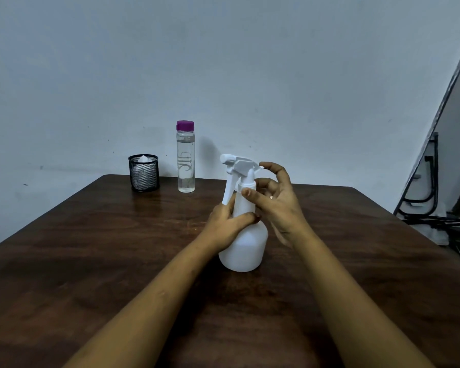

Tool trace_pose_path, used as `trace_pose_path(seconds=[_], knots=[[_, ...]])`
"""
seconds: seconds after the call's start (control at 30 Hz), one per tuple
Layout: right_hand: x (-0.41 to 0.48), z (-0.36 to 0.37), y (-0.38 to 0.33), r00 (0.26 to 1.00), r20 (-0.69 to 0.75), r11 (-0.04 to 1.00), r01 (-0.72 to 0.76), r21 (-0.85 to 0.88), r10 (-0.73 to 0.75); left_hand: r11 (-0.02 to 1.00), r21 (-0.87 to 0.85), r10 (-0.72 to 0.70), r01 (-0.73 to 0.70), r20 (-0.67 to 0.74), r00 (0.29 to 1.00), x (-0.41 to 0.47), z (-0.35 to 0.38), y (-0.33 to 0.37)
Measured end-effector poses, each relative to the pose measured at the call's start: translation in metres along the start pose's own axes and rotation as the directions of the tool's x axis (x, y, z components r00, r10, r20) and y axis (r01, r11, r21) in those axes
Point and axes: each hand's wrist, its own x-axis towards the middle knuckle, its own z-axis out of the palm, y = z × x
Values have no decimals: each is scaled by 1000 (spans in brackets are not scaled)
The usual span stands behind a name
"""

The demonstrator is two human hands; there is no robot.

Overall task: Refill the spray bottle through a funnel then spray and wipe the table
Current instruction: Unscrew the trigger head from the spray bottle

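A white spray bottle [246, 245] stands upright in the middle of the dark wooden table [91, 261], its trigger head [238, 164] pointing left. My left hand [227, 224] grips the bottle's neck from the left. My right hand [276, 197] curls round the collar just under the trigger head, thumb and fingers on it. At the table's far edge stands a clear water bottle [185, 158] with a purple cap, filled with clear liquid. A black mesh cup [143, 172] to its left holds something white with a pointed tip.
A pale wall rises right behind the table's far edge. Off the table's right side a board leans against the wall, with a dark metal frame [425, 187] and cables on the floor.
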Motion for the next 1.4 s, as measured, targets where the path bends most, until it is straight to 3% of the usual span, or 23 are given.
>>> trace_pose_path(seconds=[0.17, 0.23, 0.4, 0.63, 0.87, 1.07, 1.27, 1.4], knots=[[1, -8, -2, 994, 107, 990, -37, 133, 23, 1000, 3, -1, 1, -5, 1000, 1, 0, 1], [1, -4, -1, 993, 113, 997, -29, 77, 20, 1000, 0, 1, -1, -7, 1000, 1, 0, 0], [1, 4, 3, 998, -24, 994, 62, -88, -65, 1000, -17, 11, -11, -8, 1000, 0, 1, 0], [2, -5, 3, 998, 66, 992, -6, 129, -2, 1000, -2, 0, 0, -6, 1000, -1, 1, 1], [1, 5, 6, 996, -49, 994, 64, -86, -68, 1000, -18, -4, 3, -13, 1000, 1, 0, -2], [2, -2, 3, 999, 32, 998, 20, 63, -22, 1000, -10, 3, -3, -1, 1000, 1, 1, 0], [2, 5, 5, 993, -26, 974, 108, -201, -115, 1000, -14, 4, -4, -17, 1000, 4, 2, -4], [4, 4, 7, 987, -50, 962, 140, -232, -156, 1000, -4, 5, -5, -12, 1000, 2, 2, -2]])
